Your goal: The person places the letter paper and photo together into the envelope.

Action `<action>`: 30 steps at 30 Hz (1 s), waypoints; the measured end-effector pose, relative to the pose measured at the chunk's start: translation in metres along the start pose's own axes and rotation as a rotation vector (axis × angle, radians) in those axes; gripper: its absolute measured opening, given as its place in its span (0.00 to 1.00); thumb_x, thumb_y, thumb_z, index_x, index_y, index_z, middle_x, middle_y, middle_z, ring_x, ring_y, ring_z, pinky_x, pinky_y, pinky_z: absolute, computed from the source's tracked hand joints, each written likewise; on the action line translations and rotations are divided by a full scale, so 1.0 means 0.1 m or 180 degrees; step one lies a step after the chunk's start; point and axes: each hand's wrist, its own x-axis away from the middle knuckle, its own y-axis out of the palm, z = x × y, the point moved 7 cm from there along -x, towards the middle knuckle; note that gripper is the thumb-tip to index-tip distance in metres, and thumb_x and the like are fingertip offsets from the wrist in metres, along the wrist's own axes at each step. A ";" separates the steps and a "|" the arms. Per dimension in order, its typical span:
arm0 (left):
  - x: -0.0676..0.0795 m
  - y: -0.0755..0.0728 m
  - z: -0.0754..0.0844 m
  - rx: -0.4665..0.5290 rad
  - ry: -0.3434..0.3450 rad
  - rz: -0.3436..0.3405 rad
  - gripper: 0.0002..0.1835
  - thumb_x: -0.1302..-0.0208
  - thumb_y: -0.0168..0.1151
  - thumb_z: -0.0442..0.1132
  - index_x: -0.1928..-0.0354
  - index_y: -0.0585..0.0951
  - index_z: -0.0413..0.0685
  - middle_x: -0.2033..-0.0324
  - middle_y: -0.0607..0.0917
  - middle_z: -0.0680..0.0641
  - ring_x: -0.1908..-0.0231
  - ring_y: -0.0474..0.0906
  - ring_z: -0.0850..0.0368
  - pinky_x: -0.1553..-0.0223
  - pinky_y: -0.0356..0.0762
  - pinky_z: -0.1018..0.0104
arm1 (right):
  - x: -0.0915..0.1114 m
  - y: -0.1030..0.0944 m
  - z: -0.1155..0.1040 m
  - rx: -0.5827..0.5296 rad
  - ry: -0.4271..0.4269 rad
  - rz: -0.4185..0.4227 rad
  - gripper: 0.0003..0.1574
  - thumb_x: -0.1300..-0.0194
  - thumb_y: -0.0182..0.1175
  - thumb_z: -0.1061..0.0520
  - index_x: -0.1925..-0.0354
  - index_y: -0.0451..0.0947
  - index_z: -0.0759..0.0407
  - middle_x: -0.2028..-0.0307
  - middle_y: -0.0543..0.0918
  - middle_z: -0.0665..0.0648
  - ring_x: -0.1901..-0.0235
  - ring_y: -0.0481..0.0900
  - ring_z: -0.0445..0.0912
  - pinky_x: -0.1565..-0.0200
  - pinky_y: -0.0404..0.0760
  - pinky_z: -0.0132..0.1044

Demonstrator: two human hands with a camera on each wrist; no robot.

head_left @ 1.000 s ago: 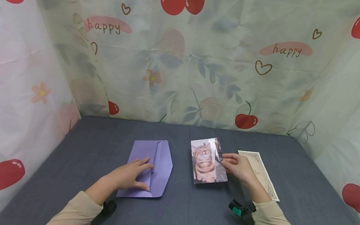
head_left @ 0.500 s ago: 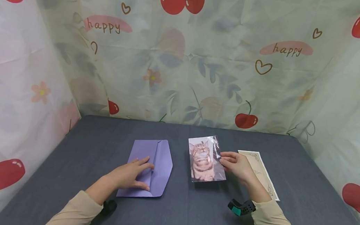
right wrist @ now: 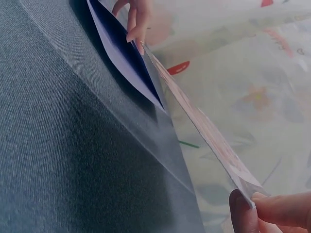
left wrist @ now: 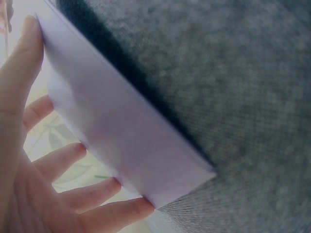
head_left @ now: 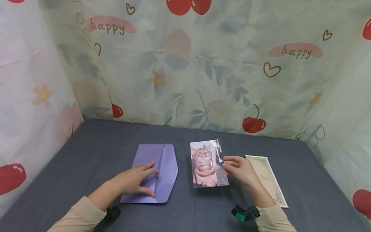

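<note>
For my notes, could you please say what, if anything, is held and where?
Right hand pinches the cat picture by its right edge; the left hand only touches the envelope.

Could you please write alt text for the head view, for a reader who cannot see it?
A person's right hand pinches a cat photo by its right edge above a dark table, while the left hand rests on a purple envelope with its flap open. A cream card lies at the right; a cherry-patterned fabric backdrop hangs behind.

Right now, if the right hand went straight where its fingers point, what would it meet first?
Past the cat picture the right hand pinches, probably the purple envelope, though depth is hard to judge.
</note>
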 end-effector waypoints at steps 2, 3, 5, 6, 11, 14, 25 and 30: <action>0.00 0.00 0.00 0.0005 -0.0004 -0.0007 0.37 0.52 0.65 0.62 0.41 0.71 0.56 0.31 0.61 0.36 0.37 0.58 0.24 0.43 0.63 0.34 | 0.00 0.02 0.00 -0.0033 -0.0006 -0.0021 0.24 0.38 0.59 0.63 0.46 0.70 0.74 0.55 0.82 0.69 0.69 0.80 0.34 0.63 0.83 0.33; 0.00 0.00 0.00 0.0007 -0.0004 -0.0009 0.37 0.52 0.65 0.62 0.41 0.71 0.56 0.31 0.61 0.36 0.37 0.58 0.24 0.43 0.63 0.34 | -0.01 0.04 -0.01 -0.0064 -0.0006 -0.0024 0.24 0.38 0.59 0.63 0.46 0.70 0.75 0.55 0.82 0.69 0.69 0.80 0.34 0.63 0.83 0.33; 0.00 0.00 0.01 0.0010 -0.0006 -0.0011 0.36 0.52 0.65 0.62 0.41 0.71 0.56 0.31 0.61 0.36 0.36 0.58 0.24 0.43 0.63 0.34 | -0.01 0.06 -0.02 -0.0095 -0.0037 -0.0053 0.24 0.38 0.58 0.64 0.46 0.70 0.76 0.55 0.82 0.70 0.69 0.79 0.34 0.64 0.82 0.32; 0.00 0.00 0.01 0.0012 -0.0006 -0.0010 0.36 0.52 0.65 0.62 0.41 0.71 0.56 0.31 0.61 0.36 0.36 0.58 0.24 0.43 0.63 0.34 | -0.01 0.07 -0.03 -0.0100 -0.0059 -0.0073 0.24 0.38 0.58 0.64 0.46 0.69 0.76 0.55 0.82 0.71 0.69 0.79 0.34 0.64 0.82 0.32; 0.01 0.00 0.01 0.0014 -0.0004 -0.0002 0.36 0.52 0.66 0.61 0.41 0.71 0.55 0.31 0.61 0.36 0.36 0.58 0.24 0.43 0.63 0.34 | -0.02 0.11 -0.04 -0.0130 -0.0068 -0.0095 0.24 0.37 0.58 0.64 0.46 0.70 0.76 0.54 0.81 0.72 0.69 0.79 0.34 0.63 0.82 0.33; 0.01 0.00 0.01 0.0011 0.0007 0.0010 0.36 0.52 0.66 0.61 0.41 0.71 0.55 0.31 0.61 0.36 0.37 0.58 0.24 0.43 0.63 0.34 | -0.02 0.14 -0.05 -0.0156 -0.0066 -0.0112 0.23 0.38 0.58 0.64 0.46 0.70 0.75 0.54 0.81 0.72 0.69 0.80 0.35 0.63 0.83 0.33; 0.00 0.00 0.01 -0.0009 -0.0010 0.0010 0.37 0.52 0.66 0.62 0.41 0.71 0.56 0.32 0.62 0.36 0.36 0.58 0.24 0.43 0.63 0.34 | -0.03 0.25 -0.08 -0.0238 -0.0085 -0.0177 0.23 0.38 0.58 0.65 0.47 0.70 0.76 0.57 0.82 0.70 0.70 0.79 0.35 0.65 0.82 0.32; 0.00 0.00 0.01 -0.0012 -0.0021 0.0002 0.36 0.52 0.66 0.61 0.41 0.71 0.56 0.31 0.61 0.36 0.36 0.58 0.25 0.43 0.63 0.33 | -0.03 0.31 -0.09 -0.0199 -0.0092 -0.0186 0.22 0.38 0.59 0.65 0.48 0.71 0.76 0.57 0.82 0.71 0.69 0.80 0.37 0.64 0.83 0.34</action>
